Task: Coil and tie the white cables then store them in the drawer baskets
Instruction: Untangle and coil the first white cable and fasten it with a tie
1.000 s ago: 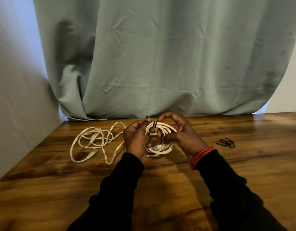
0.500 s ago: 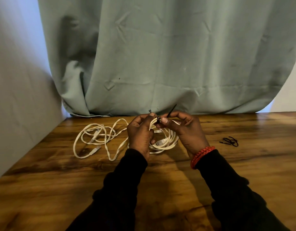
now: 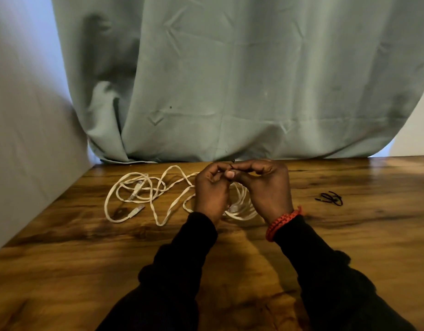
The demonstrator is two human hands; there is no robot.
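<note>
At the table's (image 3: 349,247) far edge, close to the curtain (image 3: 230,80), both hands meet over a coil (image 3: 242,204) of white cable. Left hand (image 3: 212,189): fingers curled, thumb and forefinger pinching at a small dark tie (image 3: 232,163) at the top of the coil. Right hand (image 3: 266,185): fingers likewise curled, fingertips pressed against those of the left at the same tie. The tie shows only as a thin dark speck between the fingertips; its fastening cannot be told. The coil is made of several round loops of smooth, flat-looking white cord, largely hidden behind the hands, its lower arc showing just above the wrists and near the table surface.

Left of the coil, a second cable (image 3: 139,189) lies loose on the table in irregular overlapping loops, with two pale moulded plugs visible among them; one strand runs from it up to the left hand.

Right of the coil, well apart, a small bundle of thin black ties (image 3: 330,199) lies on the table.

Table surface: glossy wood grain, amber with dark streaks. Curtain: matte grey-green cloth, creased, hanging in folds to the table's far edge. Right wrist carries a red braided band (image 3: 281,223); both arms wear dark sleeves.
</note>
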